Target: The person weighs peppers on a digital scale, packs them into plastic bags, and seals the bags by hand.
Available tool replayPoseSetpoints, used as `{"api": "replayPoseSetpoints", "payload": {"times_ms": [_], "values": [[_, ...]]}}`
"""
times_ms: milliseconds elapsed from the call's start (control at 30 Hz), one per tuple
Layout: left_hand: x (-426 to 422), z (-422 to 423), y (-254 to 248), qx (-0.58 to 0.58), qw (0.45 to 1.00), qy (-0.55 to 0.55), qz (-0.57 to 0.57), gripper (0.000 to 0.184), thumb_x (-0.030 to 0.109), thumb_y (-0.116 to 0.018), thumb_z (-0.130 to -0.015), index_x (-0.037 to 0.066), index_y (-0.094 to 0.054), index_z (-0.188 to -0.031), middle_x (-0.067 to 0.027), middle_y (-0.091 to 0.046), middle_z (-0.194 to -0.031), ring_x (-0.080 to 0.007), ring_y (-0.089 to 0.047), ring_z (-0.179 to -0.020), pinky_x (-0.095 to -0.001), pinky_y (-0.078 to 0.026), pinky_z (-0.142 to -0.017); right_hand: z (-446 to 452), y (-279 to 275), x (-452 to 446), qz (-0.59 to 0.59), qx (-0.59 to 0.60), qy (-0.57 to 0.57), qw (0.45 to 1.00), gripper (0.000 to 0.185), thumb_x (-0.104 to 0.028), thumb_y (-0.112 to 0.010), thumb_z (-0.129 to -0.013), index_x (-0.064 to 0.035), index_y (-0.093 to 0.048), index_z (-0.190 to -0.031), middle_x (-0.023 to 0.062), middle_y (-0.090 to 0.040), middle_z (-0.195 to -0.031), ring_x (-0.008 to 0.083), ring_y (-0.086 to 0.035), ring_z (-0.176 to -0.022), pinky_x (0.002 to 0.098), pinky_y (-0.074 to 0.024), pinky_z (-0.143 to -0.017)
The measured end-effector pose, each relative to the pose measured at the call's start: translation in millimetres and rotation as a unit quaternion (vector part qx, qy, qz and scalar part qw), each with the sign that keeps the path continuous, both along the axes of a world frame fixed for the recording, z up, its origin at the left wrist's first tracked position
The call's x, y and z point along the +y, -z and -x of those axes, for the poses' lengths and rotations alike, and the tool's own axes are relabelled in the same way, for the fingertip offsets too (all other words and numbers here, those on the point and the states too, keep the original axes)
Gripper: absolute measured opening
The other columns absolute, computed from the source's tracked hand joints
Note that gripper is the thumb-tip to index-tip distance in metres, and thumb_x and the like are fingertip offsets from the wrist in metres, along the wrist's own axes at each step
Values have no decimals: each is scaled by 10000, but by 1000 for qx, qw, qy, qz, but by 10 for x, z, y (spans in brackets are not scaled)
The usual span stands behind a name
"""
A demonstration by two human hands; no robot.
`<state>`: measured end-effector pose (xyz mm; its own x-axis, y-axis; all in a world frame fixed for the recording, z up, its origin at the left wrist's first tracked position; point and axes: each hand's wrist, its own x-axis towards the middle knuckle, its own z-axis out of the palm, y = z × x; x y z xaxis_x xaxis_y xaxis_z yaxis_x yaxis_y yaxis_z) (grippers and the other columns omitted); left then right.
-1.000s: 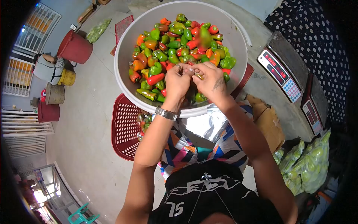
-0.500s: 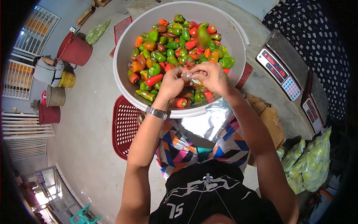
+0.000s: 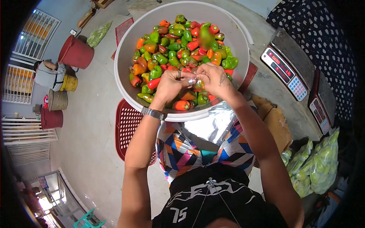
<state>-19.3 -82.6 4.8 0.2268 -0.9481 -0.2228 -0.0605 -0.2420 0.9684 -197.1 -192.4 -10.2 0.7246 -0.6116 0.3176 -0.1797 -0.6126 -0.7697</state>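
A large pale basin (image 3: 120,76) holds many red, green and orange peppers (image 3: 175,46). Over its near side, my left hand (image 3: 172,84) and my right hand (image 3: 215,79) meet with fingertips pinched on a shiny clear plastic bag (image 3: 198,85). Some pepper colour shows in or through the plastic; which one, I cannot tell. Below the basin's near rim, silvery clear plastic sheeting (image 3: 209,127) lies across my lap.
A red perforated basket (image 3: 124,127) sits left of my legs. Two digital scales (image 3: 286,74) stand on the right ledge, above bags of green produce (image 3: 321,163) and brown paper (image 3: 276,123). Red buckets (image 3: 78,52) and a bent-over person (image 3: 51,75) are at far left.
My left hand has shifted slightly left and its fingers now stretch more toward the right hand. My right hand has moved a little, still pinching the plastic bag.
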Motion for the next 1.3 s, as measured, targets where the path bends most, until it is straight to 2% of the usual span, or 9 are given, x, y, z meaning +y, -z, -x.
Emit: {"api": "replayPoseSetpoints", "payload": {"times_ms": [267, 367, 500, 633, 733, 833, 1067, 1200, 1300], "values": [[-5, -136, -80, -89, 992, 85, 8, 128, 14, -730, -940, -30, -792, -1044, -44, -756, -922, -92, -688, -816, -241, -569, -738, -1, 17, -2, 7, 14, -24, 1000, 78, -55, -662, -902, 3, -647, -952, 165, -662, -892, 360, -671, -869, 436, -532, -788], [-30, -167, -59, -132, 973, 149, 117, 103, -18, -719, -937, -36, -792, -1007, -56, -732, -995, -111, -700, -890, -256, -588, -793, 18, 44, -39, 18, -10, -36, 999, 69, -47, -651, -906, 2, -638, -953, 163, -652, -893, 363, -664, -875, 441, -526, -785], [-130, -257, -67, 16, 980, 195, 42, 117, -49, -719, -906, -36, -760, -1016, -63, -706, -1058, -158, -710, -942, -289, -597, -834, 23, 18, -35, 18, -6, -38, 999, 58, -35, -644, -905, 0, -629, -949, 163, -643, -901, 364, -657, -883, 446, -518, -784], [-258, -359, -180, -142, 941, 301, 64, 106, -46, -718, -901, -9, -758, -991, -41, -732, -958, -98, -698, -853, -252, -561, -769, 24, 31, -24, 9, -8, -46, 999, 63, -15, -649, -880, -8, -618, -935, 167, -621, -896, 383, -638, -898, 462, -504, -795], [-309, -366, -324, -158, 927, 339, 18, 93, -14, -721, -917, -6, -758, -1001, -32, -729, -951, -107, -680, -876, -252, -533, -764, 11, 39, -19, 0, -9, -48, 999, 68, -5, -649, -874, -10, -613, -932, 170, -612, -896, 394, -628, -901, 471, -499, -802], [-333, -369, -302, -147, 930, 336, 24, 69, -3, -707, -935, -19, -756, -981, -54, -740, -976, -107, -688, -835, -244, -537, -755, 17, 36, -21, 6, -9, -46, 999, 78, -3, -653, -877, -6, -610, -942, 173, -611, -893, 398, -628, -889, 476, -502, -803], [-173, -189, 70, 82, 996, 18, 15, 120, 21, -631, -999, -67, -692, -1055, -134, -750, -983, -207, -751, -800, -328, -638, -754, 0, 33, 91, 121, -12, 35, 992, 158, 0, -655, -879, -9, -567, -1010, 197, -562, -986, 403, -583, -976, 474, -492, -856], [-159, -122, -10, 162, 987, 15, -5, 156, 46, -657, -994, -77, -689, -1085, -124, -740, -957, -182, -741, -798, -302, -636, -767, -8, -37, 53, 192, -42, -14, 980, 144, -7, -641, -901, -11, -558, -1019, 195, -561, -995, 391, -592, -962, 474, -499, -839], [-206, -228, 64, 134, 987, 88, 3, 133, 49, -658, -996, -56, -688, -1074, -103, -731, -892, -155, -724, -767, -290, -623, -731, -42, -34, 49, 69, -83, -4, 994, 56, -20, -649, -939, 6, -627, -984, 157, -614, -890, 342, -638, -809, 422, -522, -750]]}}
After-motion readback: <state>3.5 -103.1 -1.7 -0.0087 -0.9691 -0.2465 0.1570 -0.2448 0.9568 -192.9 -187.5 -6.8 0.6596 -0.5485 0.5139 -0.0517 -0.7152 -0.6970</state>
